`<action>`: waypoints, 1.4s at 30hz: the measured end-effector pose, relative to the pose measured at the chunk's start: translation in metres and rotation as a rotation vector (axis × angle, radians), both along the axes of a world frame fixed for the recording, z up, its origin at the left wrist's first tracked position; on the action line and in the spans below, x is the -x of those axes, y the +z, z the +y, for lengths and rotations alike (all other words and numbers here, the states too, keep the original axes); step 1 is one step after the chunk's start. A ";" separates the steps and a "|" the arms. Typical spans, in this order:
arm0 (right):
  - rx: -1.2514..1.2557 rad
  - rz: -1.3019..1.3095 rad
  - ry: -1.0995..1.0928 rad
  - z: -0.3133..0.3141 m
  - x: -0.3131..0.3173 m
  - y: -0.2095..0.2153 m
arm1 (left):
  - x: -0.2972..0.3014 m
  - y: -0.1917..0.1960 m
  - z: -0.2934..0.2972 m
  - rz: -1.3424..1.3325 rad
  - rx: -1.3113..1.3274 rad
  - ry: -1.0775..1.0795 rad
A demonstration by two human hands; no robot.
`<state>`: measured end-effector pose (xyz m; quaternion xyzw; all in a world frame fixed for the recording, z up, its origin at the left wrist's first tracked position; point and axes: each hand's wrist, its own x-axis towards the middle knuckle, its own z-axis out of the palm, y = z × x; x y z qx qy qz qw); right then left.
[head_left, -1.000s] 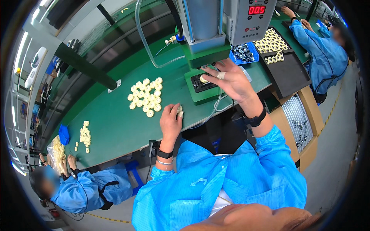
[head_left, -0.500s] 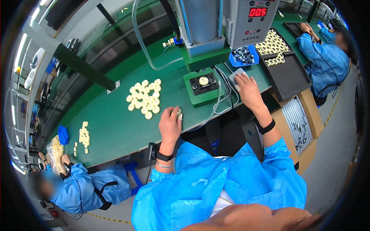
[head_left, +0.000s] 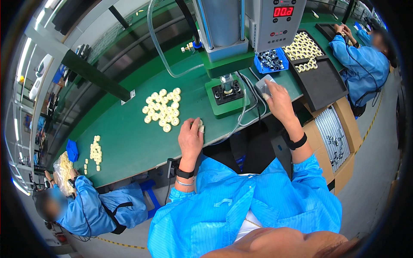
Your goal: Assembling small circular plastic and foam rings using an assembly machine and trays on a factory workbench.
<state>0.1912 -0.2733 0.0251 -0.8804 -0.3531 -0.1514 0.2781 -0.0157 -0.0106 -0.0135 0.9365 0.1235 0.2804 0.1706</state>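
Cream round pieces (head_left: 157, 106) lie in clusters on the long green desk (head_left: 129, 146), the biggest cluster left of a green-based press (head_left: 221, 30). Two people in blue work nearby: one (head_left: 101, 206) at the far left, the other (head_left: 359, 60) at the far right. Next in size comes a black tray (head_left: 325, 88) to the right, its upper part covered with more such pieces, and just below it an open carton (head_left: 314, 137). On the press hangs a grey control box (head_left: 275, 36) with a lit red display. A blue bin (head_left: 259, 67) of dark and metallic fittings stands beside the tray. The right hand (head_left: 278, 101), fingers loosely spread, rests on a grey block (head_left: 263, 86). The left hand (head_left: 190, 137) pinches a small pale piece (head_left: 201, 127) near the desk's front edge. Smallest, one cream piece (head_left: 228, 91) sits under the press's lowered ram (head_left: 226, 81), partly hidden.
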 end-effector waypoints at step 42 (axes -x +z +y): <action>0.349 0.223 -0.461 -0.208 -0.269 -0.021 | -0.006 -0.006 0.002 -0.028 -0.086 0.143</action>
